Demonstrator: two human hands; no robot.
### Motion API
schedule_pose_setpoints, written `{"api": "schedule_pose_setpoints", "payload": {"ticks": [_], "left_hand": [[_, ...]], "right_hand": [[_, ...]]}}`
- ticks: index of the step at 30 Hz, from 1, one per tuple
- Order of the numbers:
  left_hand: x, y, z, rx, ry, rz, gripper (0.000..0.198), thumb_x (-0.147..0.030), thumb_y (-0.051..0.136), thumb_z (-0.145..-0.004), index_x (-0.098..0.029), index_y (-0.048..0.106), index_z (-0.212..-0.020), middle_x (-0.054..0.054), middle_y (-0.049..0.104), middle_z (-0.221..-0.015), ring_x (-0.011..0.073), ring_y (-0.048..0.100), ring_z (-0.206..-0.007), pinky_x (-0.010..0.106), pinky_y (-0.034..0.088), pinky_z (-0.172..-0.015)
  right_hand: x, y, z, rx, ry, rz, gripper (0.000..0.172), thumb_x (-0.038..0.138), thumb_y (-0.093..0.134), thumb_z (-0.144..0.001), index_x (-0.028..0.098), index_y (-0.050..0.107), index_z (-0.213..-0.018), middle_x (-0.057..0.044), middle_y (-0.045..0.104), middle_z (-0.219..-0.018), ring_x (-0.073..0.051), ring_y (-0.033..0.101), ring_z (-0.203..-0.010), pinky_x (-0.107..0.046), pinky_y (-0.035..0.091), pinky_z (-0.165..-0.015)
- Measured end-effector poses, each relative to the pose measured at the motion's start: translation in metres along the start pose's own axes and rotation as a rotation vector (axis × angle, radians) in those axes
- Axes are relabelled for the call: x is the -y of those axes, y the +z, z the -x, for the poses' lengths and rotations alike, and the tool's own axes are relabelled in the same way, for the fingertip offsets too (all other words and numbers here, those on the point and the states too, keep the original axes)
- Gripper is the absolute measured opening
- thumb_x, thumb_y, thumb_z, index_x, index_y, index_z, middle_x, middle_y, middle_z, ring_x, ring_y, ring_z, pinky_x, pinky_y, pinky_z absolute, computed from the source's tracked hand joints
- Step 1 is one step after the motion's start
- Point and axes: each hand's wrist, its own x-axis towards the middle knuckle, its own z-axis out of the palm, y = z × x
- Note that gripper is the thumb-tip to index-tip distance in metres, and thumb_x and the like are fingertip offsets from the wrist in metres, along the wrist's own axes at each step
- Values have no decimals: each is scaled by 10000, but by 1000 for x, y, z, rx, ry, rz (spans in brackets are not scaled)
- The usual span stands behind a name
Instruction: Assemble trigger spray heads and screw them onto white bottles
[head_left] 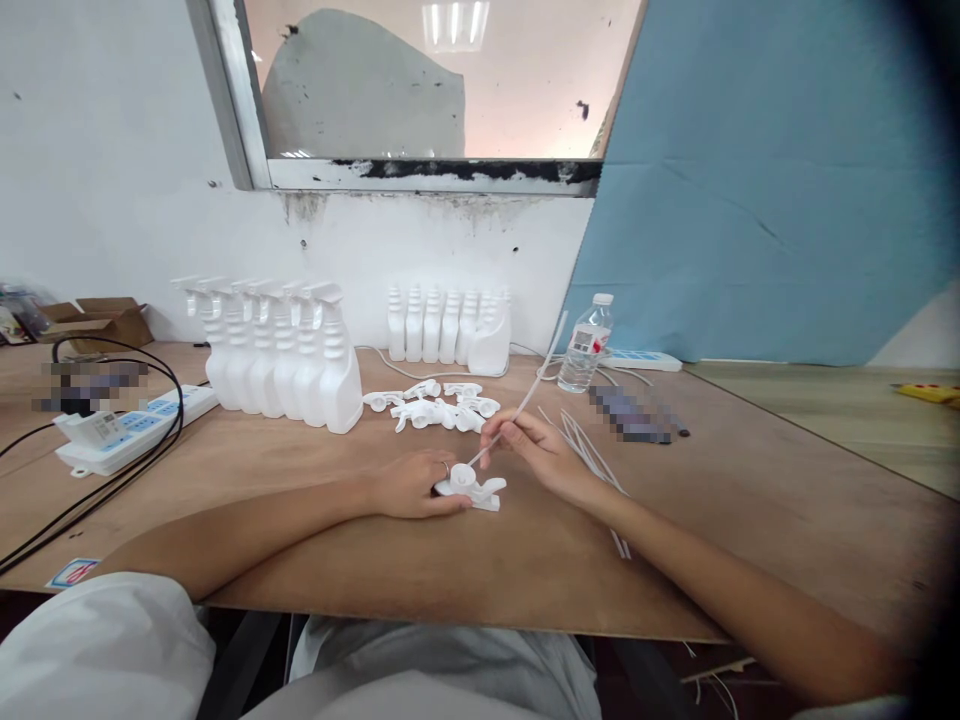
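A white spray head (487, 492) lies on the wooden table with its round collar facing up, and my left hand (415, 484) grips it from the left. Between the thumb and fingers of my right hand (529, 445) is a thin white tube (541, 370), slanting up to the right. The tube's lower end meets the collar; whether it sits inside cannot be made out. Beyond my hands lies a pile of white spray heads (431, 413). More thin tubes (585, 445) lie on the table, partly under my right forearm.
Several white bottles with spray heads (281, 365) stand at the left, and several bottles without them (450, 325) near the wall. A water bottle (586, 345) stands at the back right. Power strips (135, 425) and black cables are at the left; a cardboard box (112, 322) stands behind.
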Motion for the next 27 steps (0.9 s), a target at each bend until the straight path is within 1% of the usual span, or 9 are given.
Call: {"api": "schedule_pose_setpoints", "payload": {"ticks": [5,12,17,20,22,24,27], "left_hand": [[0,0,0,2,3,4,352,-460,470,-957,-149,627,-913,51,593,-814,186,572,-814,283,444,-762],[1,1,-1,18,3,-6,350,-459,471,-953,-150,630,-912,53,600,-822,184,569,-804,292,446,-762],[1,1,0,-5,11,-1,333,-444,475,-957,-151,631,-929,49,609,-823,184,573,-819,287,446,-776],[2,3,0,0,2,6,348,-466,477,-953,-156,633,-931,57,624,-844,185,585,-834,286,451,-788],[3,4,0,1,-12,14,358,-479,472,-953,-161,637,-948,68,639,-882,192,596,-866,291,457,-819],[4,5,0,0,-10,31,358,-480,466,-954,-167,639,-966,76,653,-923,199,604,-909,295,462,-851],[4,6,0,-19,8,52,346,-475,477,-949,-170,640,-965,86,664,-971,205,611,-939,303,475,-871]], "right_hand": [[-1,1,0,18,18,-20,252,413,505,-971,176,591,-959,-34,607,-900,-150,692,-725,-322,555,-730],[0,1,1,8,22,-50,251,416,506,-970,178,585,-962,-29,605,-888,-143,686,-708,-313,554,-715],[2,2,1,32,20,-17,265,422,492,-975,176,586,-953,-24,584,-866,-135,672,-690,-307,545,-698],[3,4,1,31,27,2,279,431,476,-980,174,584,-965,-28,583,-873,-140,668,-702,-321,542,-721],[2,4,0,28,41,35,285,436,467,-982,174,582,-980,-36,593,-890,-146,665,-733,-322,535,-735],[1,5,-1,44,51,115,290,439,472,-979,174,589,-981,-44,605,-907,-148,649,-779,-312,520,-755],[-4,7,-2,132,19,284,320,448,458,-982,171,613,-945,-57,619,-930,-158,605,-864,-307,486,-811]]}}
